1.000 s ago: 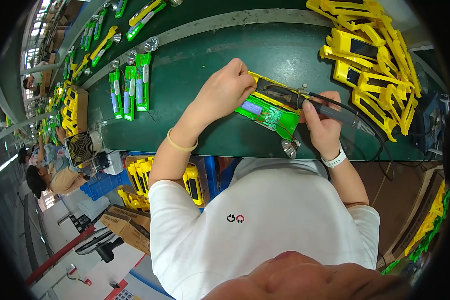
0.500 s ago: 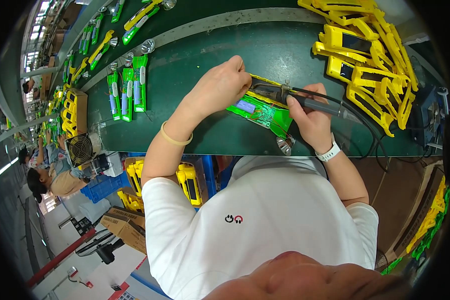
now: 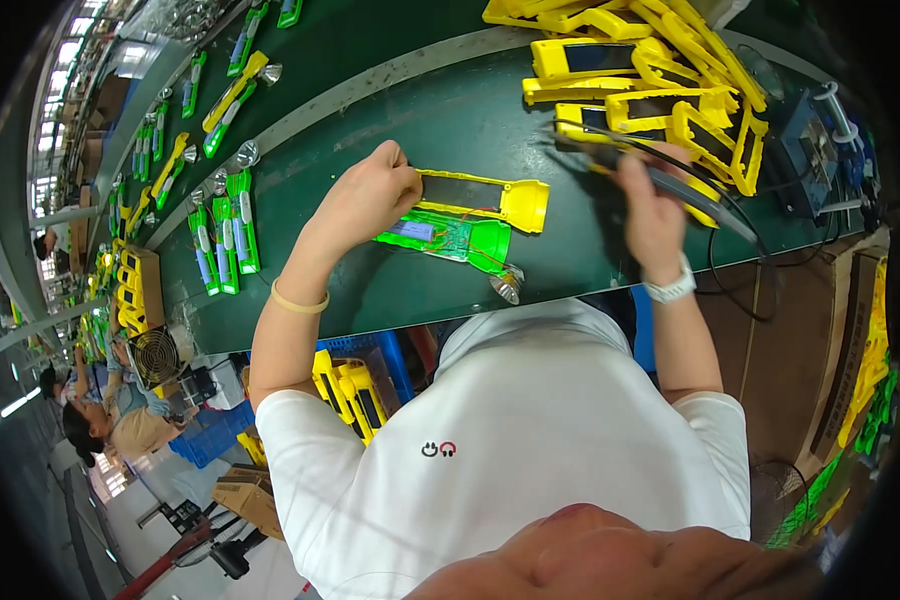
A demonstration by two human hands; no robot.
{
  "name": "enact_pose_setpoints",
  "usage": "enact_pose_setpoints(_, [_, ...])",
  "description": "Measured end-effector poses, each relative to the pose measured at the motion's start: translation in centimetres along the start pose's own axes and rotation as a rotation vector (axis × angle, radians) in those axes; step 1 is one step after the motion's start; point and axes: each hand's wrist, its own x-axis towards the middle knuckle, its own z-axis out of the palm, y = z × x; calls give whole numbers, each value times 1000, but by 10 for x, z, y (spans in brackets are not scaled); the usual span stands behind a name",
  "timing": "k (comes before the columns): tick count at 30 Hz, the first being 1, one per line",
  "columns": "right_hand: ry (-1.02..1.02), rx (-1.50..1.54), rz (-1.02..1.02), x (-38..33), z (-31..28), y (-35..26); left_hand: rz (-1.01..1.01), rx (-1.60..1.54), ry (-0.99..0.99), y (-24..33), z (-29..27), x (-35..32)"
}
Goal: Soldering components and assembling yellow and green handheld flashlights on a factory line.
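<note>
My left hand (image 3: pixel 368 192) is closed at the left end of a yellow plastic casing half (image 3: pixel 525 205), its fingertips pinched together and partly hidden. Just below that piece lies a green casing half (image 3: pixel 488 240) with a circuit board, thin wires and a blue-purple battery cell (image 3: pixel 410 230). A round silver reflector (image 3: pixel 507 285) hangs off its right end near the table edge. Over to the right, my right hand (image 3: pixel 654 222), slightly blurred, grips what looks like a soldering iron (image 3: pixel 708 205) with a grey handle and black cable. The iron is apart from the casings.
Yellow casing parts (image 3: pixel 660 80) are heaped at the back right, beside a blue metal device (image 3: pixel 808 150). Green assemblies with batteries (image 3: pixel 222 240) lie at the left. A small fan (image 3: pixel 156 357) stands past the table's left end. Other people sit farther left.
My right hand has drawn the iron away from the casings toward the yellow heap. The yellow casing half now shows fully beside the green one. The whole view has shifted.
</note>
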Motion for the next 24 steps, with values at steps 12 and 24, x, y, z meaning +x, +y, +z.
enact_pose_setpoints(12, [-101, 98, -96, -59, -67, -27, 46, 11, 42, -4, 3, -1])
enact_pose_setpoints(24, [-31, 190, -104, -55, -67, -25, 257, 80, 341, -18, 14, 6])
